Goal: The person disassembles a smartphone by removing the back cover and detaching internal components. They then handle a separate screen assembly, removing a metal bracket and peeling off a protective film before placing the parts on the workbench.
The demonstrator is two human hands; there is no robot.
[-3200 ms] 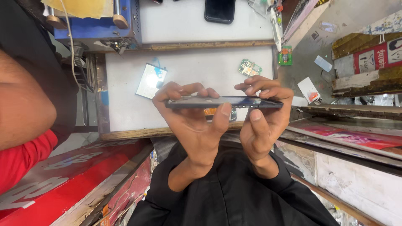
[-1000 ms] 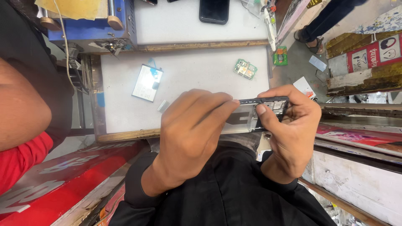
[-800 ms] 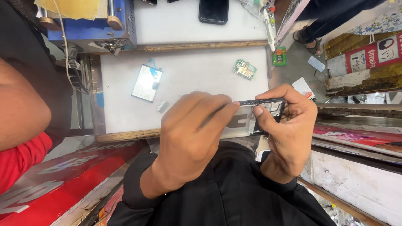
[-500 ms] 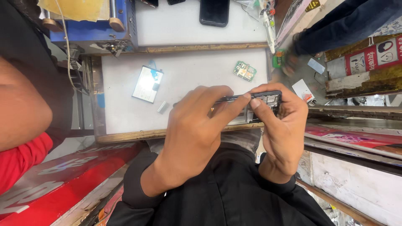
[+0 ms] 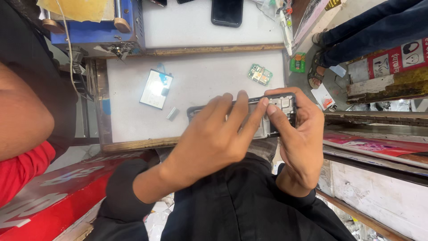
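I hold a black phone body [image 5: 280, 117] with its back off, so the metal inner parts face me, above the white work mat [image 5: 209, 80]. My left hand [image 5: 209, 143] lies across its left and middle part, with the fingers stretched over the top edge. My right hand [image 5: 303, 143] grips the right end, and its thumb presses on the exposed inside near the corner. Much of the phone is hidden under my left fingers.
On the mat lie a flat white battery-like part [image 5: 156, 88], a small grey piece [image 5: 172, 114] and a small green circuit board [image 5: 260, 74]. A blue machine [image 5: 96, 22] and a black phone [image 5: 227, 12] sit further back. Another person's arm in a red sleeve [image 5: 20, 134] is at the left, and someone's legs [image 5: 356, 35] at the upper right.
The phone has turned from edge-on to its open inside facing me. My left hand has moved across over it. A person's legs have come into view at the upper right.
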